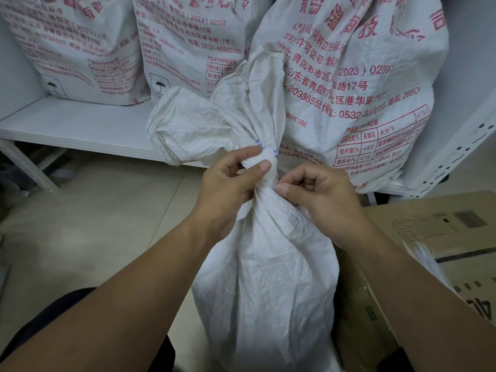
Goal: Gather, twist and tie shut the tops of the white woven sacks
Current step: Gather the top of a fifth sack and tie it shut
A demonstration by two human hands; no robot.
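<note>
head view | I see the sack [263, 264] upright on the pale tiled floor [94, 210], before a white shelf [80, 122] holding printed sacks [188, 49] | left hand [230, 181] curled tight round its twisted neck | right hand [316, 200] curled, pinching the same neck | cardboard box [442, 232] just right

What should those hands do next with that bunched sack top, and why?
Probably twist the neck tighter before tying: the left hand grips the gathered neck of the sack, the right hand pinches at its side, and no knot shows.
</note>
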